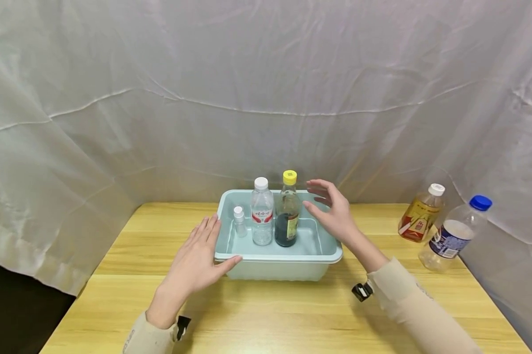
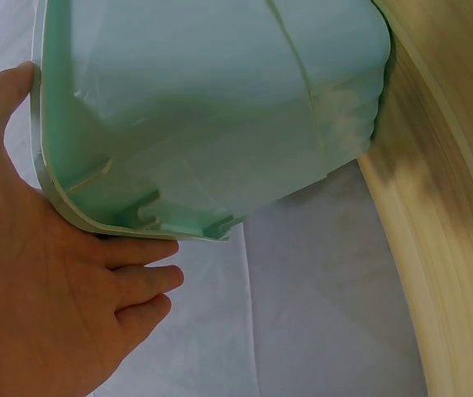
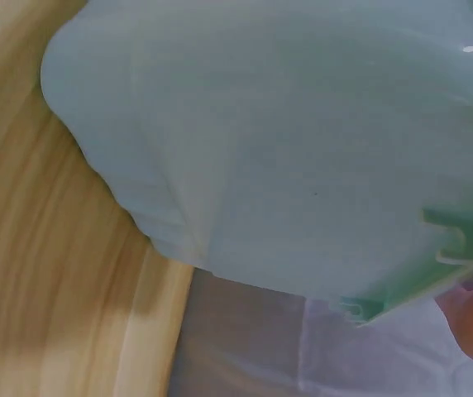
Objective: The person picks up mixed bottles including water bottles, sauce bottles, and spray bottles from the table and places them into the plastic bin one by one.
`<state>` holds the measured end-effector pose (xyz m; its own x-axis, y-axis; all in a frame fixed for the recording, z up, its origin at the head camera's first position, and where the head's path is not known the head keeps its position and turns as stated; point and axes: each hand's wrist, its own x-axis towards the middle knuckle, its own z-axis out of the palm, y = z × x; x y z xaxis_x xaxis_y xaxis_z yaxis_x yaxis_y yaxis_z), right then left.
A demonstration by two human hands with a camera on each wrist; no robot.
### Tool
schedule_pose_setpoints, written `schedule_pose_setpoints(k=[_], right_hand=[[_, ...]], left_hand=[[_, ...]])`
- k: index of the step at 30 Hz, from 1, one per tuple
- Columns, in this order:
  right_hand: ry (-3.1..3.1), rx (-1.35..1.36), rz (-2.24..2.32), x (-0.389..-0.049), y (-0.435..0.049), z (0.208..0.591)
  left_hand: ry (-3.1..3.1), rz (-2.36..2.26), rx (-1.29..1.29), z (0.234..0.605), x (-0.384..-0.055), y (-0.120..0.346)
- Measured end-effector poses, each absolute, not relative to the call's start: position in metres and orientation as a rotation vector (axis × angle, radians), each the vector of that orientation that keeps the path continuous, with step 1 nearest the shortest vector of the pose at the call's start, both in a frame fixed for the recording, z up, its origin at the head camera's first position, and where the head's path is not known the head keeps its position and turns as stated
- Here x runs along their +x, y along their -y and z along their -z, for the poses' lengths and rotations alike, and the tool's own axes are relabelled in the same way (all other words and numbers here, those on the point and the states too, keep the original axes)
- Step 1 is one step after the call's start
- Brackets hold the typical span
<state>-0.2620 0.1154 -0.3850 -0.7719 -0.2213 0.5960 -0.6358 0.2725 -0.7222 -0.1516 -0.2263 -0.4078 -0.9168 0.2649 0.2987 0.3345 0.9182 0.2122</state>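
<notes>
A pale blue-green plastic bin (image 1: 274, 270) stands on the table. Inside it, upright, are a small clear bottle with a white cap (image 1: 240, 228), a clear water bottle (image 1: 262, 233) and a yellow-capped bottle of dark sauce (image 1: 286, 228). My left hand (image 1: 197, 258) lies along the bin's left front corner, fingers straight, thumb at the front rim. In the left wrist view the left hand (image 2: 54, 289) meets the rim from outside. My right hand (image 1: 332, 209) hovers over the bin's right side beside the sauce bottle, fingers bent and apart, holding nothing; the right wrist view catches only part of it.
To the right on the wooden table (image 1: 283, 314) stand a white-capped bottle with a yellow and red label (image 1: 418, 219) and a larger clear bottle with a blue cap (image 1: 451, 238). A grey cloth (image 1: 266, 73) hangs behind the table's back edge.
</notes>
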Motion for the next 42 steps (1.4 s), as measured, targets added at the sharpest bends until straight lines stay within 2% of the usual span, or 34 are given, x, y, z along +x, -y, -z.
schedule_pose_setpoints(k=[12, 20, 42], right_hand=[[2.003, 0.666, -1.458, -0.233, -0.138, 0.389], [1.85, 0.626, -1.367, -0.204, -0.155, 0.373], [1.619, 0.198, -1.161, -0.177, -0.236, 0.38]], left_hand=[[2.81, 0.371, -0.452, 0.409, -0.153, 0.226], [2.802, 0.371, -0.46, 0.409, -0.152, 0.227], [2.799, 0.38, -0.457, 0.408, -0.15, 0.226]])
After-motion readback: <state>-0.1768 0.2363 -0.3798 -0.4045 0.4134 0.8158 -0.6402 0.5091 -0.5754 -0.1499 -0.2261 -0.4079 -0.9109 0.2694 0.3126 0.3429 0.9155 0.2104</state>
